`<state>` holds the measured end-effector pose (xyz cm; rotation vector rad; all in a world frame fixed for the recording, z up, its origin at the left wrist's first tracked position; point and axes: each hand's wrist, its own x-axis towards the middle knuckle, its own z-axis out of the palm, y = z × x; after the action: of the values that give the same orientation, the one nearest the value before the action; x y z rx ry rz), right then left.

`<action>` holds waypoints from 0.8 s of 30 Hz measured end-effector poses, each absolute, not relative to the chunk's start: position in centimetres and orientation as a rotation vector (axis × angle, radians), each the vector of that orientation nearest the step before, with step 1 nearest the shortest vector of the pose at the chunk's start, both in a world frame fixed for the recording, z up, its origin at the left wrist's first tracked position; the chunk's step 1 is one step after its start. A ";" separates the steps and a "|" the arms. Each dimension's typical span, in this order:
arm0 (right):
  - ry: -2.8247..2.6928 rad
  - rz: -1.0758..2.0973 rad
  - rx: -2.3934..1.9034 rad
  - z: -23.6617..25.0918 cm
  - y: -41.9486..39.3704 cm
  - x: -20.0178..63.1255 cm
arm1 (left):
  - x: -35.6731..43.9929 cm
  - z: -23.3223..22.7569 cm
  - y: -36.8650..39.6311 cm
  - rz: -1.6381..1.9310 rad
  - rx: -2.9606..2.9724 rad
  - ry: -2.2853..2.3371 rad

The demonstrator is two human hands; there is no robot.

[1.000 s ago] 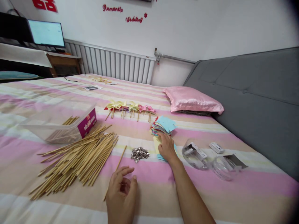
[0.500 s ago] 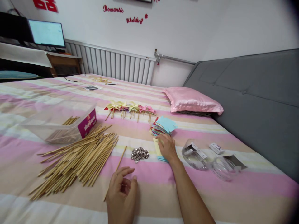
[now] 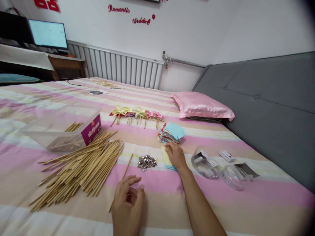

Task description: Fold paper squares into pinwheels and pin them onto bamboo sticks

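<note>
Two hands are ours here. The right hand (image 3: 175, 155) lies palm down on a few loose paper squares (image 3: 166, 156), yellow above blue, its fingers close together and pressing the top sheet; whether they pinch an edge we cannot tell. Just beyond the fingertips sits one thick stack of coloured paper squares (image 3: 171, 132), blue on top. The left hand (image 3: 128, 200) rests on the striped bedsheet (image 3: 246, 209) with its fingers loosely curled and thumb near the forefinger, holding nothing we can make out. One single wooden stick (image 3: 122, 176) lies just beside it, running up toward one small heap of silver pins (image 3: 147, 162), too many to count.

Further left we see one big pile of wooden sticks (image 3: 81, 168), dozens at least, and one clear plastic box (image 3: 64, 129) on its side with more sticks inside. Behind the paper stack lies a row of about five or six finished paper pinwheels (image 3: 136, 113). To the right are two clear round plastic tubs (image 3: 206, 160). One pink pillow (image 3: 202, 106) lies against the grey headboard (image 3: 270, 105).
</note>
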<state>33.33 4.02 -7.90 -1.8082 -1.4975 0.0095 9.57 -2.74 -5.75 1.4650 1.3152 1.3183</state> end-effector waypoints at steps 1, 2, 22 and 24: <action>-1.489 0.010 -1.806 -7.9 4.0 33.3 | 9.7 -5.6 -2.8 1.322 1.451 1.319; -1.478 0.009 -1.806 -7.8 4.0 33.3 | 9.8 -5.5 -2.9 1.321 1.442 1.324; -1.373 0.026 -1.780 -8.4 4.2 33.7 | 9.6 -6.3 -2.5 1.311 1.664 1.387; -1.365 0.022 -1.774 -8.6 4.2 33.8 | 9.3 -6.5 -2.3 1.300 1.675 1.388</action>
<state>33.83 4.25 -8.56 -1.7742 -1.3645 0.0217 9.32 -2.33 -6.53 1.6747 1.3876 1.3004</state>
